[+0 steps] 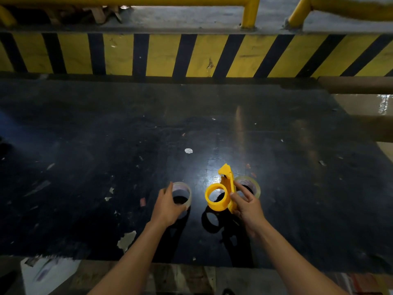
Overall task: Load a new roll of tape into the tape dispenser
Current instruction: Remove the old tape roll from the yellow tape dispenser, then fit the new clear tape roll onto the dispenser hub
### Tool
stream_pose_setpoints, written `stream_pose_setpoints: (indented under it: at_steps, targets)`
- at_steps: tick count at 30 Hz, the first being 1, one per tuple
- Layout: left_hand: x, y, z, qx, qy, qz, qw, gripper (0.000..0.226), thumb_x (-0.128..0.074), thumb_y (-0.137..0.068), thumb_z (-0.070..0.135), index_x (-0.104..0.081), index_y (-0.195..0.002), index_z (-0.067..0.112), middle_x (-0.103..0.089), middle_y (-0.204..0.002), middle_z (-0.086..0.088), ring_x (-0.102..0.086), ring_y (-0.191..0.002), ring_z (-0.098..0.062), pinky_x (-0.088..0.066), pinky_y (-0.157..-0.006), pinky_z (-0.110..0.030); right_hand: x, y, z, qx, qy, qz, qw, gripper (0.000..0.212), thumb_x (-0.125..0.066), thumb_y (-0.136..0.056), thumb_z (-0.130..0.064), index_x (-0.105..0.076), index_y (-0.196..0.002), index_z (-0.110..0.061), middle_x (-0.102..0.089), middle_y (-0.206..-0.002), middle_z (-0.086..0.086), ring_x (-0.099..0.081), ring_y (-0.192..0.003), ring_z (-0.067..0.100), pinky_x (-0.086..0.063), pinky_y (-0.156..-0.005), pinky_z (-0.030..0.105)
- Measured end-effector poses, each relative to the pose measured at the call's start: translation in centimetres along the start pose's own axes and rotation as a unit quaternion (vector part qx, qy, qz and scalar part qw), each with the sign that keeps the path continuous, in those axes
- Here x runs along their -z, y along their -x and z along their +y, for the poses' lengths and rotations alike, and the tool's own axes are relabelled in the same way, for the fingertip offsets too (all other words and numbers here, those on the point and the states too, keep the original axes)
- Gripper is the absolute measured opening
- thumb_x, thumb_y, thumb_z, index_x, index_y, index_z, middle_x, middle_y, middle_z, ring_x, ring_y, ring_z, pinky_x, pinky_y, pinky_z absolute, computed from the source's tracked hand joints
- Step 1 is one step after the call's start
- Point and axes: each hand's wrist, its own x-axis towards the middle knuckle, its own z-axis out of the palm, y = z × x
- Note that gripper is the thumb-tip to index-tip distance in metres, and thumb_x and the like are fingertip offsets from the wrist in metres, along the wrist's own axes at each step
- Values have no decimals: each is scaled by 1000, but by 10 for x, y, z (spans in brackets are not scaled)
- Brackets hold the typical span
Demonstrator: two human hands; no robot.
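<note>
My right hand [246, 204] grips a yellow plastic tape dispenser [221, 191] by its flat side, holding it above the black table [106, 145]. Its round hub faces left and is bare. My left hand [168, 206] wraps around a roll of clear tape [183, 193], which stands on edge with its hole facing me. A second clear tape roll [252, 186] sits just behind my right hand, partly hidden by my fingers and the dispenser.
A yellow-and-black striped barrier [191, 55] runs along the table's far edge, with yellow rails [251, 11] above. Cardboard tubes and boxes [361, 107] lie at the right. Paper scraps dot the table; a white sheet [49, 275] lies below its near edge.
</note>
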Motion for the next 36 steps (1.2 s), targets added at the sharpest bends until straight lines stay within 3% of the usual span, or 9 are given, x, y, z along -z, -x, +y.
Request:
stream_pose_setpoints:
  at_steps: [6,13,16,19,21,23,25,31,36]
  targets:
    - [-6,-6,-17,52,-10,1,999,106,-80,-87,34,-13,-167,16,-27,-165,-15,-41,-148,-35,-40,-119,-45,13,3,0,5,5,23,1000,42,-67,-91,-16,-62,-130,-31,-77,-94,3,-72,-94,27,-59,-74,39]
    - [-14,-12,-17,63,-22,-3,998,104,-79,-89,29,-11,-167,13,-25,-166,-18,-42,-148,-38,-38,-119,-44,26,5,-4,2,-14,32,999,41,-66,-92,-15,-63,-130,-27,-75,-98,-6,-71,-94,18,-59,-77,39]
    - [-18,-17,-16,64,-15,0,998,103,-78,-90,26,-11,-167,14,-25,-166,-18,-41,-147,-39,-39,-119,-46,33,7,-5,2,-30,40,999,43,-65,-92,-14,-61,-133,-26,-73,-109,5,-71,-96,24,-61,-73,38]
    - [-21,-26,-10,77,-43,3,996,105,-78,-89,31,-9,-166,15,-17,-169,-20,-26,-154,-44,-31,-125,-53,43,11,-9,4,-49,52,997,42,-64,-92,-12,-61,-132,-25,-73,-109,14,-71,-78,21,-55,-50,23]
    - [-26,-29,0,89,-99,22,991,111,-80,-84,39,-8,-166,19,-1,-172,-21,-2,-158,-48,-17,-129,-58,52,12,-12,9,-57,67,996,41,-63,-93,-10,-61,-132,-24,-74,-105,13,-71,-72,18,-53,-48,21]
    - [-35,-30,19,52,-151,44,986,116,-81,-81,48,-6,-166,23,12,-172,-20,12,-158,-49,-6,-129,-60,63,11,-15,16,-54,86,995,43,-64,-93,-11,-60,-134,-22,-74,-104,10,-72,-74,17,-54,-50,23]
    - [-50,-29,46,-26,-170,41,984,113,-78,-84,51,-6,-166,22,9,-173,-20,9,-159,-47,-8,-130,-57,74,10,-18,27,-52,108,992,44,-64,-93,-11,-59,-135,-21,-74,-98,7,-70,-70,13,-53,-51,23]
    - [-107,-22,127,-145,-133,-120,973,104,-75,-87,43,-9,-166,28,2,-174,-16,-4,-160,-40,-23,-128,-51,110,4,-27,59,-45,169,983,43,-64,-93,-12,-59,-134,-21,-74,-97,3,-69,-83,17,-55,-63,30]
    - [-137,-31,153,-193,-236,-186,934,90,-69,-89,46,-15,-162,44,7,-174,-15,2,-159,-45,-30,-122,-63,142,-2,-25,46,-46,202,977,44,-66,-92,-16,-60,-133,-26,-72,-116,16,-70,-102,26,-56,-93,53]
